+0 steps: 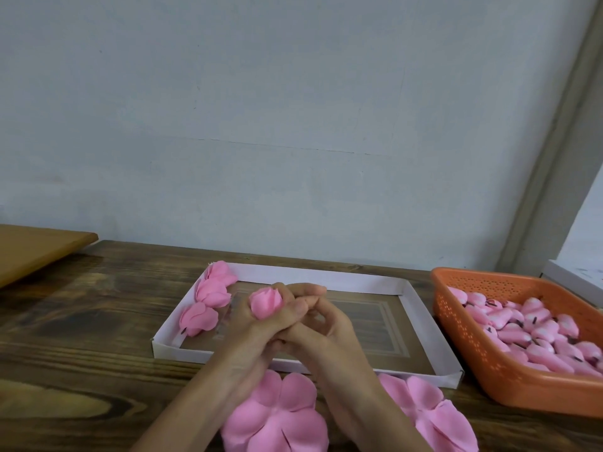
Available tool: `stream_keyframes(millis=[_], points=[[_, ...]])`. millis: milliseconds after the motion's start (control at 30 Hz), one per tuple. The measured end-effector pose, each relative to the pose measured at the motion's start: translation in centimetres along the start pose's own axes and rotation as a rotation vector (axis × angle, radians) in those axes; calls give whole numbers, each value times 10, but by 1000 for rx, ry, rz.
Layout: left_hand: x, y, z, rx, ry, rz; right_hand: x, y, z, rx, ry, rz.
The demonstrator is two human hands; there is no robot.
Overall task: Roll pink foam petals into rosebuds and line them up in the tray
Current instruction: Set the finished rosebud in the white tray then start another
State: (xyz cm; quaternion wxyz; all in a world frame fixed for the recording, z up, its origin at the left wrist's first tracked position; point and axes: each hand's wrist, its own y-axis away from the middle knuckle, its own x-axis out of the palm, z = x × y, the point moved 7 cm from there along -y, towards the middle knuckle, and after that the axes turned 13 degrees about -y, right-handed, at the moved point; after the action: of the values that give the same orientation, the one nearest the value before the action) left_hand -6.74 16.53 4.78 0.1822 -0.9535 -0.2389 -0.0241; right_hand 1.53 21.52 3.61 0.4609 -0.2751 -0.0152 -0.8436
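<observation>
A shallow white cardboard tray (326, 278) lies on the wooden table. Three finished pink rosebuds (212, 293) stand in a line along its left side. Above the tray, my left hand (257, 327) grips a rolled pink rosebud (266, 302) with its tip pointing up. My right hand (326, 324) presses against the left hand, fingers curled around the bud's base, which is hidden. Flat pink foam petal pieces (277, 415) lie under my forearms at the table's near edge, with more petal pieces (430, 415) to the right.
An orange perforated plastic basket (489, 370) holding several small pink foam buds stands to the right of the tray. A light wooden board (36, 246) overlaps the table's far left. A pale wall runs behind the table, and a white box corner (574, 275) shows at the right.
</observation>
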Motion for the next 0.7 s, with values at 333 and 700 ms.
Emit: stream_keyframes(millis=[333, 700], points=[[-12, -4, 5, 0, 50, -162, 2, -4, 1, -185, 127, -38], [-4, -2, 0, 10, 120, 20, 1, -6, -14, 54, -101, 24]])
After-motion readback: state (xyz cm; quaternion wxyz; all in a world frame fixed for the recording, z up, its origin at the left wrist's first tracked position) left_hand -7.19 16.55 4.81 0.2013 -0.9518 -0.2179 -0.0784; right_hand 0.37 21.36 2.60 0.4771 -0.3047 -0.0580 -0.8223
